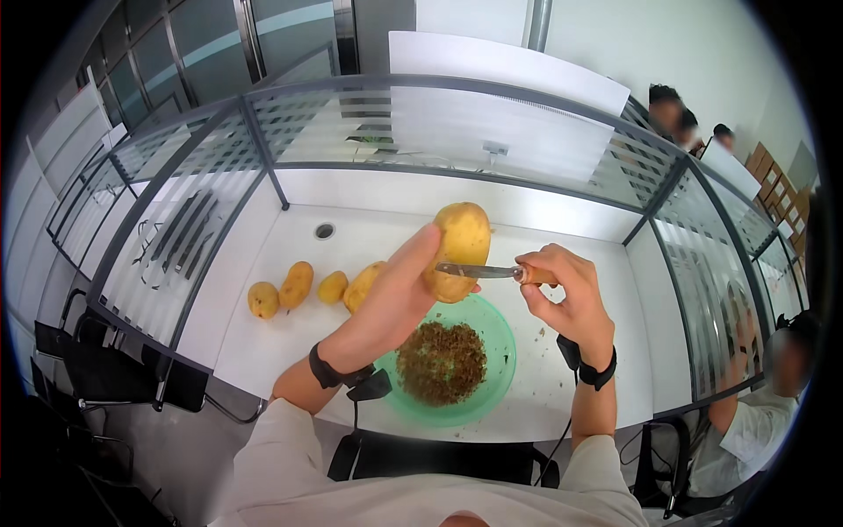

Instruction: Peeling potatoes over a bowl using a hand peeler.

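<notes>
My left hand [413, 270] grips a large potato [462, 230] from its left side, raised above the far rim of the bowl. In my right hand [568, 290] is a small knife [477, 271] with a wooden handle, held by thumb and fingers. Its metal blade lies across the lower part of the potato and points left. Below the potato, a green plastic bowl [504, 369] holds a heap of brown scraps [441, 363]. Both wrists wear black bands with cables.
Several potatoes [296, 284] lie on the white desk [263, 356] to the left, one partly behind my left forearm. A cable hole [325, 230] sits at the back left. Framed glass partitions [461, 141] enclose the desk. Another person [757, 421] sits at the right.
</notes>
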Available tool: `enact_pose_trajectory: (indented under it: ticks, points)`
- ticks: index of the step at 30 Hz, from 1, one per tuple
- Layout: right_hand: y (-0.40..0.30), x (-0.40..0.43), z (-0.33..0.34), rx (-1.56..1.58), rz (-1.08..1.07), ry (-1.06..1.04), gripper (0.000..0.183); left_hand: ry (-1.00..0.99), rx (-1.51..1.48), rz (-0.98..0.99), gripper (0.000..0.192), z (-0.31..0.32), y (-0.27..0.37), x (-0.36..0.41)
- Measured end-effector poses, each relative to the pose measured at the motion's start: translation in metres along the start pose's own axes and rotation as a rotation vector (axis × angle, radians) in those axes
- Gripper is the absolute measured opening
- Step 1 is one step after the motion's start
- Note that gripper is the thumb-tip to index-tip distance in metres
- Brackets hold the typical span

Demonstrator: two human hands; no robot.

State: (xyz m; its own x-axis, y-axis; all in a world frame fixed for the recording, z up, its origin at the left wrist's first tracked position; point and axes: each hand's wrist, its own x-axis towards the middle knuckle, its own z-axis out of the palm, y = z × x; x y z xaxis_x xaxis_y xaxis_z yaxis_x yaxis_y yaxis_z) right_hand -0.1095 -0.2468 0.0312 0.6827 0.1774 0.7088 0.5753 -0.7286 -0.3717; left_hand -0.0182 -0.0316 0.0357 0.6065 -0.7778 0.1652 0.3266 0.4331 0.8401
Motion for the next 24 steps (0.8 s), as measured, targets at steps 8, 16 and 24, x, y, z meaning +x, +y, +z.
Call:
enact_pose_trajectory:
  ticks: [8, 16, 24]
  points:
    - [-0.005, 0.0, -0.002, 0.136, 0.168, 0.112, 0.024, -0.027, 0.014, -0.014, 0.053, 0.003, -0.001, 0.0]
    - [-0.002, 0.002, 0.005, -0.017, 0.059, 0.052, 0.017, 0.01, 0.046, 0.009, 0.053, -0.003, -0.005, 0.002]
    - [-0.001, 0.0, 0.004, 0.003, 0.096, 0.04, 0.015, -0.041, -0.015, -0.008, 0.047, -0.003, 0.0, 0.004]
